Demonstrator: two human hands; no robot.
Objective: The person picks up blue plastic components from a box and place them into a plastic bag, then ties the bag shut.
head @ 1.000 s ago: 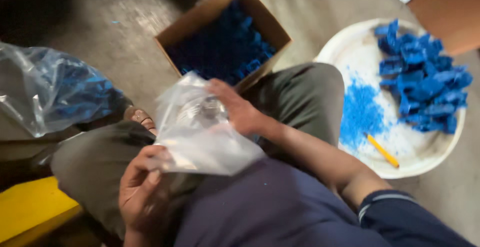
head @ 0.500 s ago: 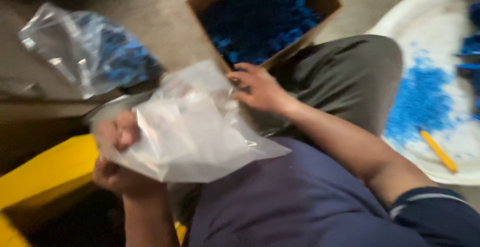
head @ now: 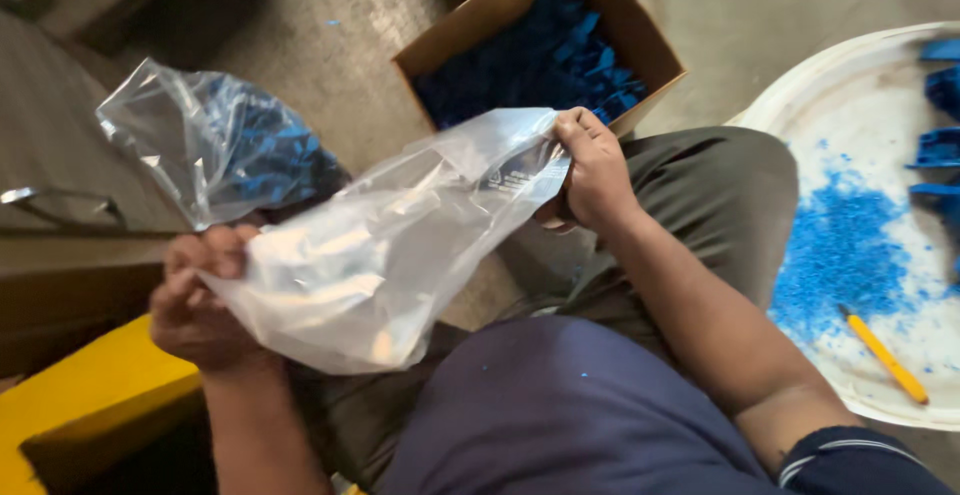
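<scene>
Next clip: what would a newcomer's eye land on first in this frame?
First, the clear plastic bag stretched across the lap between the left hand and the right hand, each gripping an end. Next, the vivid blue: a cardboard box of blue pieces on the floor ahead, and a second clear bag of blue pieces at left. At right, a white tray holds blue crumbs and a yellow pencil.

Clear plastic bag (head: 380,255); brown cardboard box (head: 500,15) of dark blue pieces (head: 530,65); white tray (head: 800,95) with blue granules (head: 840,255), yellow pencil (head: 885,357).
</scene>
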